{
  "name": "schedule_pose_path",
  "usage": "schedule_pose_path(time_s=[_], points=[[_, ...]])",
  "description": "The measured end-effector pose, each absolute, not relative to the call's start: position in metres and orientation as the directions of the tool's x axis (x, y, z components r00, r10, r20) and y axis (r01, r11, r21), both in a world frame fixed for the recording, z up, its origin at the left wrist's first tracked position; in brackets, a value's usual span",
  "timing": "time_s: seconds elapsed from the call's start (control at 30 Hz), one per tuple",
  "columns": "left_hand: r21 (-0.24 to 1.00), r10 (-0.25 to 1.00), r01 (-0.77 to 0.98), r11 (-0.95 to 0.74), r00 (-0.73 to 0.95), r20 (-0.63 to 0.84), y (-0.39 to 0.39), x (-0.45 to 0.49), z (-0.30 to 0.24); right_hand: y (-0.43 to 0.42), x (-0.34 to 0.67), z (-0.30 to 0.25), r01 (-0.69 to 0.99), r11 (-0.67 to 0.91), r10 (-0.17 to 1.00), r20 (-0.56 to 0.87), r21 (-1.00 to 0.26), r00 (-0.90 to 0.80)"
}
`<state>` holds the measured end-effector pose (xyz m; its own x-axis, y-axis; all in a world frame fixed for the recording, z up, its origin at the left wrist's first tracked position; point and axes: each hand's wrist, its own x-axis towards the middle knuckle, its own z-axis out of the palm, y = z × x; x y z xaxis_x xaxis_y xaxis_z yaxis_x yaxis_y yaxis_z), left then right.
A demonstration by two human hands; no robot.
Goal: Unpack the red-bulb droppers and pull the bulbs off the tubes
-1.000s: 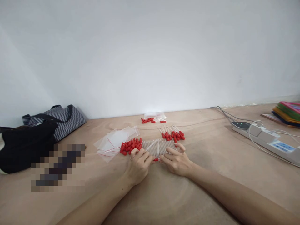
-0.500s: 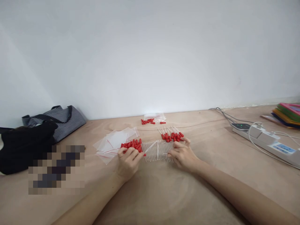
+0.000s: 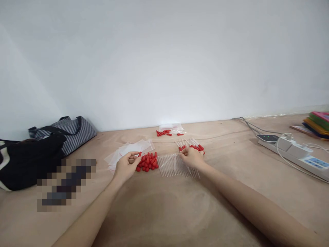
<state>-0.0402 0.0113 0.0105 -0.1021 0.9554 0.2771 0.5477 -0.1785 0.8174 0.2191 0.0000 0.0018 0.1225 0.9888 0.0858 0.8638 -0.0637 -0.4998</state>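
Note:
My left hand [image 3: 126, 165] is closed in a pinch on a red rubber dropper bulb [image 3: 140, 154], at the left edge of a pile of loose red bulbs [image 3: 147, 164]. A row of clear thin tubes [image 3: 167, 166] lies side by side to the right of that pile, with a couple of tubes slanting across the top. Over the row's right part is my right hand [image 3: 192, 157], its fingers closed; what they hold is hidden. Just beyond it lie several droppers [image 3: 194, 142], clear tubes with red bulbs fitted, partly covered by the hand.
Clear zip bags [image 3: 128, 148] are spread behind my left hand. More red bulbs [image 3: 162, 132] and a bag [image 3: 169, 127] lie near the wall. Bags [image 3: 74, 133] stand at left; a power strip [image 3: 295, 151] with cables and a colourful stack [image 3: 318, 123] are at right.
My left hand has moved left and pinches a bulb at the pile's edge. My right hand has shifted up and left; the clear tube seen in its fingers no longer shows there.

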Motion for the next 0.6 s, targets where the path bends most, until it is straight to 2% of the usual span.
schedule_pose_path(time_s=[0.17, 0.3, 0.47, 0.6], points=[[0.8, 0.933, 0.591, -0.105, -0.22, 0.285, 0.022, -0.059, 0.008, 0.004, 0.205, -0.006, 0.913, -0.051, 0.984, 0.135, -0.405, 0.114], [0.788, 0.945, 0.609, -0.091, -0.196, 0.261, 0.031, -0.069, -0.002, 0.002, 0.204, -0.008, 0.934, -0.007, 0.982, 0.175, -0.357, 0.074], [0.662, 0.93, 0.749, -0.007, -0.239, 0.281, 0.032, -0.074, -0.004, -0.002, 0.204, -0.005, 0.939, 0.059, 0.976, 0.218, -0.339, 0.017], [0.536, 0.963, 0.843, 0.043, -0.178, 0.202, 0.023, -0.071, 0.007, -0.005, 0.202, -0.004, 0.934, 0.11, 0.971, 0.236, -0.339, -0.029]])
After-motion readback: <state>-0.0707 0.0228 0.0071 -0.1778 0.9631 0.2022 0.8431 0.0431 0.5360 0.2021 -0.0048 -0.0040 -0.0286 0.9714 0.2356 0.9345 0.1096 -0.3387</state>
